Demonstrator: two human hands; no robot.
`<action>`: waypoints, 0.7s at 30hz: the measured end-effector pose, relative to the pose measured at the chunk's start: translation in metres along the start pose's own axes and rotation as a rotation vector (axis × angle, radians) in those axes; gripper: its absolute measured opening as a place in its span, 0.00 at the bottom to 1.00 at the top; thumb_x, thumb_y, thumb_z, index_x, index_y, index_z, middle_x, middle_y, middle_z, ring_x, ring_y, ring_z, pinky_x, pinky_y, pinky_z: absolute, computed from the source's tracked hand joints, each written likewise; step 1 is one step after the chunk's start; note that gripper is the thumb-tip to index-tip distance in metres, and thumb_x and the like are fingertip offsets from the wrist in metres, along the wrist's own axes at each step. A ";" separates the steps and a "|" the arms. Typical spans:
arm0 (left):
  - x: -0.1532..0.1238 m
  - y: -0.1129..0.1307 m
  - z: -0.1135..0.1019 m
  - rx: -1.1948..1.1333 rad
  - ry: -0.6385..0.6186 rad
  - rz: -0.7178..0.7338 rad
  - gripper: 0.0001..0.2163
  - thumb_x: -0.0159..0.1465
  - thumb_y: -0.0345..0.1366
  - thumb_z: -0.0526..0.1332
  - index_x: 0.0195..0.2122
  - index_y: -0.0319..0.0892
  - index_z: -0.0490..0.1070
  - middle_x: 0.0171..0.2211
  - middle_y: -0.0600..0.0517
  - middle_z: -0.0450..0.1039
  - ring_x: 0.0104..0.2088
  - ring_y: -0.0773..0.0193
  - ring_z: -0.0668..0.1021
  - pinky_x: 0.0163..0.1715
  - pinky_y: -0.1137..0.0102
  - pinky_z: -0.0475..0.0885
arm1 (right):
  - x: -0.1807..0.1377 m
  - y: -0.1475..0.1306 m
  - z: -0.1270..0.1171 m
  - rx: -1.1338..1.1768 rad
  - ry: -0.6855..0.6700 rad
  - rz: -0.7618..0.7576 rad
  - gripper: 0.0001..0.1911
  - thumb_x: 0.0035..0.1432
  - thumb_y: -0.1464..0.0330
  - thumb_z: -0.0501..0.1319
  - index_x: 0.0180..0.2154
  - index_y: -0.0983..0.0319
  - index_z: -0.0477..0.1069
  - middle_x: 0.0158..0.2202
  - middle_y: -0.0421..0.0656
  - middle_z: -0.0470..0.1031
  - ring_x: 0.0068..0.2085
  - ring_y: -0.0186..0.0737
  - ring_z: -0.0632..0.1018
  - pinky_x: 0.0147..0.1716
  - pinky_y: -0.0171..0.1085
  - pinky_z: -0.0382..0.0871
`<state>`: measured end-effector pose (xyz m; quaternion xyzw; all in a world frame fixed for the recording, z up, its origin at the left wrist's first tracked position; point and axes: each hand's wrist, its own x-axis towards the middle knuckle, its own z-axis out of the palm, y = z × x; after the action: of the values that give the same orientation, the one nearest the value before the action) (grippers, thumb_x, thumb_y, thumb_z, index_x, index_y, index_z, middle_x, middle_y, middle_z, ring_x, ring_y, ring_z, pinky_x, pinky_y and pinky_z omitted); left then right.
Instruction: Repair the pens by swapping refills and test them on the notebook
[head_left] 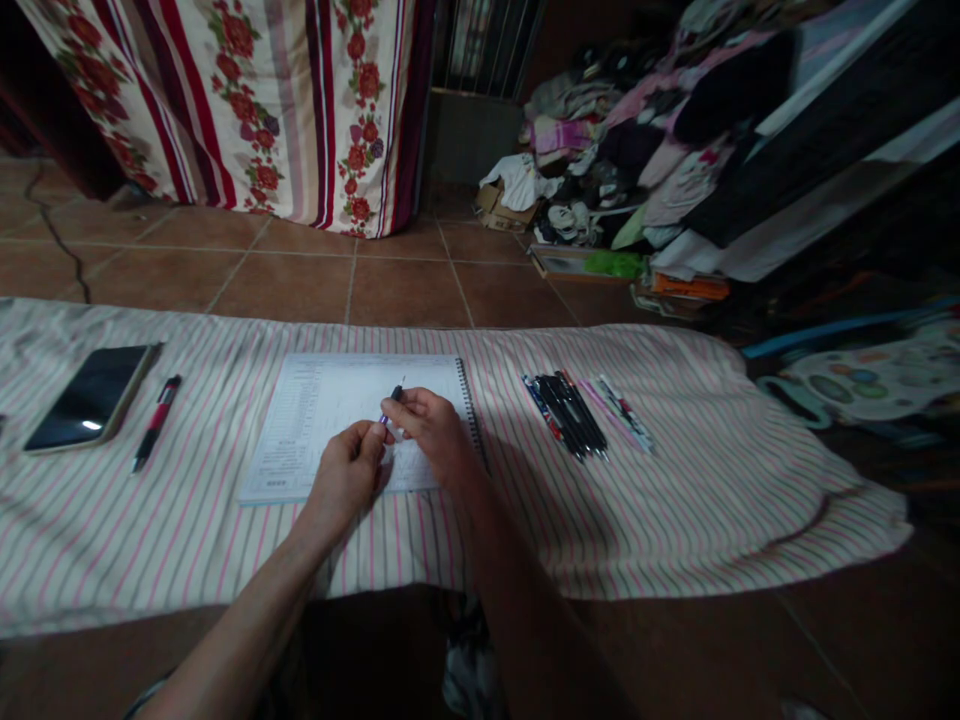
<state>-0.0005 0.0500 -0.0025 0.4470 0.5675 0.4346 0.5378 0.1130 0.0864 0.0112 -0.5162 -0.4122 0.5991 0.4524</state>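
Over an open spiral notebook (300, 430) with printed pages, both hands meet at one slim pen (395, 394) with a dark end and a purplish part. My left hand (350, 460) pinches its lower end between thumb and finger. My right hand (427, 420) grips the upper part, fingers closed around it. The pen is tilted, its thin tip pointing away from me; fingers hide much of its body. To the right of the notebook lies a row of several pens (566, 415), mostly black. A red and black pen (156, 425) rests to the left.
A smartphone (94, 397) lies at the left on the striped cloth (712, 480) covering the table. Beyond are a tiled floor (300, 280), a floral curtain (247, 110) and piled clothes (600, 150). At the right stands a patterned plastic seat (877, 375).
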 end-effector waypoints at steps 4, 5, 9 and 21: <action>0.001 -0.002 -0.001 0.035 0.002 -0.002 0.17 0.55 0.52 0.57 0.27 0.41 0.65 0.11 0.63 0.52 0.11 0.74 0.56 0.11 0.76 0.51 | 0.000 0.000 0.001 0.029 0.019 -0.027 0.10 0.42 0.64 0.65 0.28 0.63 0.70 0.23 0.37 0.72 0.27 0.32 0.71 0.27 0.33 0.63; 0.001 -0.002 -0.001 0.039 0.004 -0.004 0.17 0.54 0.53 0.57 0.27 0.41 0.66 0.11 0.63 0.52 0.11 0.74 0.56 0.11 0.76 0.51 | 0.000 -0.001 0.001 0.037 0.009 -0.030 0.10 0.42 0.64 0.65 0.29 0.63 0.71 0.24 0.38 0.72 0.27 0.32 0.72 0.28 0.33 0.64; 0.001 -0.001 -0.001 0.037 0.008 -0.012 0.17 0.54 0.53 0.56 0.26 0.41 0.65 0.11 0.63 0.52 0.11 0.73 0.56 0.11 0.76 0.52 | -0.003 -0.004 0.000 0.087 -0.016 -0.021 0.13 0.42 0.65 0.65 0.33 0.63 0.73 0.28 0.40 0.75 0.30 0.33 0.74 0.31 0.34 0.65; 0.004 -0.009 -0.005 0.199 0.041 0.071 0.14 0.59 0.47 0.52 0.27 0.42 0.67 0.12 0.61 0.54 0.13 0.70 0.59 0.15 0.74 0.53 | 0.002 0.003 0.003 0.112 0.026 -0.048 0.12 0.41 0.65 0.67 0.29 0.64 0.71 0.23 0.37 0.72 0.25 0.30 0.71 0.28 0.33 0.65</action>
<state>-0.0055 0.0516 -0.0124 0.5091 0.6026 0.4037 0.4634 0.1096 0.0873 0.0078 -0.4878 -0.3844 0.6036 0.5000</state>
